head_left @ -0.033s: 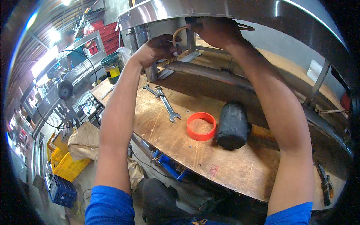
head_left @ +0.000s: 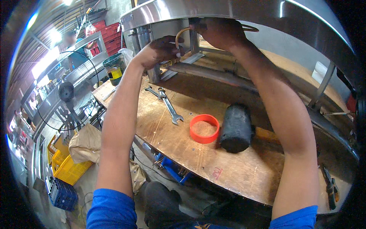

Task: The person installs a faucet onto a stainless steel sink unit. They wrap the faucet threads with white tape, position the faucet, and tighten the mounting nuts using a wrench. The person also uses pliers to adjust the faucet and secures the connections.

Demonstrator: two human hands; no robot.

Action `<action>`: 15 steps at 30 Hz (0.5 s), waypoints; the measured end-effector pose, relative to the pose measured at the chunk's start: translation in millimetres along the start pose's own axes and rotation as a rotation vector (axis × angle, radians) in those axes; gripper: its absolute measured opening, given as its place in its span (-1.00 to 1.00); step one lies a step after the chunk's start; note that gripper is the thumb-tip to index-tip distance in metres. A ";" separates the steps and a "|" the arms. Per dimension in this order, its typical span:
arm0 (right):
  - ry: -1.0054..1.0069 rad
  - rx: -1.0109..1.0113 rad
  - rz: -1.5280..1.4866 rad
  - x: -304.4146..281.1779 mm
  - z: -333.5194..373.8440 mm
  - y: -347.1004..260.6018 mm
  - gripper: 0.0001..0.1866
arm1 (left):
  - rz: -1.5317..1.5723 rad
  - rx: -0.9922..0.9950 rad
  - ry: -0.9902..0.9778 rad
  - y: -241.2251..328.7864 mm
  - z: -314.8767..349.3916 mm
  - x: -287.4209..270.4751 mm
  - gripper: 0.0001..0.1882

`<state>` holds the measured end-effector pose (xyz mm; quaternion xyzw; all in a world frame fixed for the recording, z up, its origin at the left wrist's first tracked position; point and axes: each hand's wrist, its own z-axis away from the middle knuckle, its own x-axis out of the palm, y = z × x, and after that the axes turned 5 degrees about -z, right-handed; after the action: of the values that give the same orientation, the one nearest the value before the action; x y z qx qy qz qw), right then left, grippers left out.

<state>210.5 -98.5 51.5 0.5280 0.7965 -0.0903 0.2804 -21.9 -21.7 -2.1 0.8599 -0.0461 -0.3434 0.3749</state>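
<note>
Beneath the edge of a stainless steel panel [head_left: 221,8], both my hands are raised to a thin, curved, copper-coloured tube [head_left: 177,37]. My left hand [head_left: 159,52] is closed on its bent left part, thumb and fingers pinching. My right hand [head_left: 221,33] is curled around it further right, against the panel's underside; its fingertips are partly hidden. A loop of the tube comes out beyond the right wrist. Close below my hands stand the metal frame's leg [head_left: 154,72] and a dark crossbar [head_left: 213,72].
On the wooden board [head_left: 160,126] lie two wrenches [head_left: 169,107], an orange-red ring [head_left: 204,138], a black rubber mallet head [head_left: 236,128] and pliers [head_left: 329,187]. A black fan [head_left: 66,91], a yellow crate [head_left: 70,168] and a blue crate [head_left: 64,196] stand left. Another person [head_left: 76,57] is far off.
</note>
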 end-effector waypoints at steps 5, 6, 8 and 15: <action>0.162 -0.112 0.018 3.4 4.1 0.3 -0.62 | -0.740 0.018 0.008 4.3 -9.6 -1.3 -0.68; 0.113 -0.085 0.010 2.9 4.5 0.6 -0.63 | -0.686 0.018 0.005 4.3 -9.9 -1.8 -0.67; 0.048 -0.051 -0.006 1.9 4.9 0.9 -0.63 | -0.639 0.020 0.024 3.2 -8.9 -3.0 -0.66; 0.053 -0.092 -0.004 4.2 2.6 2.7 -0.65 | 0.011 -0.169 -0.049 -5.9 -2.5 -1.1 -0.67</action>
<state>212.6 -95.1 47.5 0.5153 0.8080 -0.0400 0.2827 -22.2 -15.5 -4.3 0.8163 -0.0308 -0.3648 0.4469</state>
